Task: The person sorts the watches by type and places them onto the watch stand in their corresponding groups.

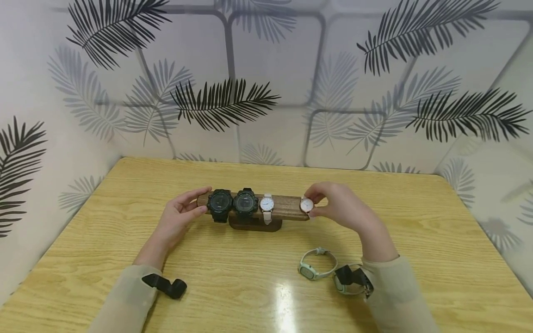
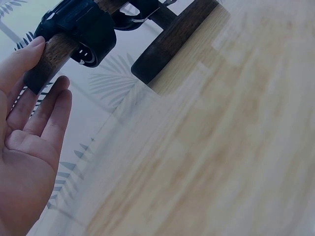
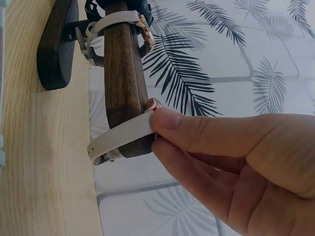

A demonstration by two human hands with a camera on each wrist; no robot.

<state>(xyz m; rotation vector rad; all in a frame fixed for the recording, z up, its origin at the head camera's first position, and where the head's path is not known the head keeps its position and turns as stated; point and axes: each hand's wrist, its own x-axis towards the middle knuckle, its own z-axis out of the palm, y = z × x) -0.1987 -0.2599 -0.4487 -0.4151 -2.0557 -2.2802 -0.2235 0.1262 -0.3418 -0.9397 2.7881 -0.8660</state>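
A wooden watch stand [image 1: 287,203] with a dark base [image 1: 256,225] stands across the table. My left hand [image 1: 176,217] holds the bar's left end, thumb on the near side and fingers beyond it. Beside that hand sit two black digital watches [image 1: 220,203]. A white-strapped watch [image 1: 267,203] follows near the middle. At the right end, my right hand [image 1: 343,206] pinches the case of another white-strapped watch [image 1: 306,205] between thumb and finger. In the right wrist view its white strap [image 3: 123,135] loops round the bar's end, hanging below it.
Two pale green watches lie on the table near the right forearm, one [image 1: 308,270] in full view and the other [image 1: 340,283] partly hidden by the wrist camera [image 1: 351,275]. Behind the wooden table [image 1: 233,286] rises a leaf-patterned wall [image 1: 270,60].
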